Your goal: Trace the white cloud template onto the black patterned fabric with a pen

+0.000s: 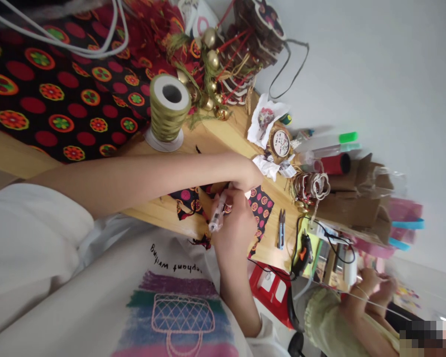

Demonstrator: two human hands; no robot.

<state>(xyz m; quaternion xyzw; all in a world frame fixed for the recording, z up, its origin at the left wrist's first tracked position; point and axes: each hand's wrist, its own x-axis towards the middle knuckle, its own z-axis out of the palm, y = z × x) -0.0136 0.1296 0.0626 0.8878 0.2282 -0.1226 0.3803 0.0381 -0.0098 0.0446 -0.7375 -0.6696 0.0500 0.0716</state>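
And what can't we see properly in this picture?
Head view:
- Clear plastic pen-like tool: partly covered by the right hand.
- Small black cloth with pink-and-orange circles: partly hidden beneath that hand.
- Round white label: black lettering too small.
- White looped cable: cut off by the top edge.

We counted one pen-like tool (217,214) in our right hand (236,223), one pair of snips (281,232) and one glue gun (305,258) beyond that grip, and (well apart from it) one thread spool (168,118).

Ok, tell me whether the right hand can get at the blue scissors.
Probably yes: only cloth and bare table lie between the right hand and scissors, though that hand holds a pen.
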